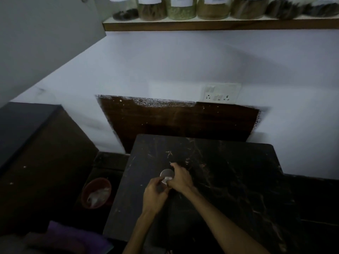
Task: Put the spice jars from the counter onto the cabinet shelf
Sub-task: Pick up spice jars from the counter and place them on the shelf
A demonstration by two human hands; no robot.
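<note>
Two hands: both meet on one spice jar (167,176) on the dark marble counter (229,180).
Jar place: left of the counter's middle, nearer its left edge than its right, well below the shelf.
Jar axis: upright as far as the view tells, its round metal lid facing up toward the camera; the body under the lid is mostly hidden by fingers.
Left hand (155,193): comes in from the near-left of the jar, fingers curled in against the jar's near side, gripping it.
Right hand (180,178): lies on the jar's right side, fingers curled round the lid rim, one fingertip reaching past the jar's far side.
Counter edges: the left edge runs just left of the jar, dropping to a darker, lower level; the far edge stops short of the brown wall panel (176,121).
Open room: bare marble stretches right of the jar and behind it.
Cabinet shelf (220,24): high above the jar, wooden front edge, carrying a row of labelled jars on shelf (181,8) set side by side.
Left of the jar: a reddish bowl (96,192) on the lower level, well apart from the counter edge.
Above and right of the jar: a white socket plate (220,93) on the wall.
Near-left corner: a purple cloth (73,237).
</note>
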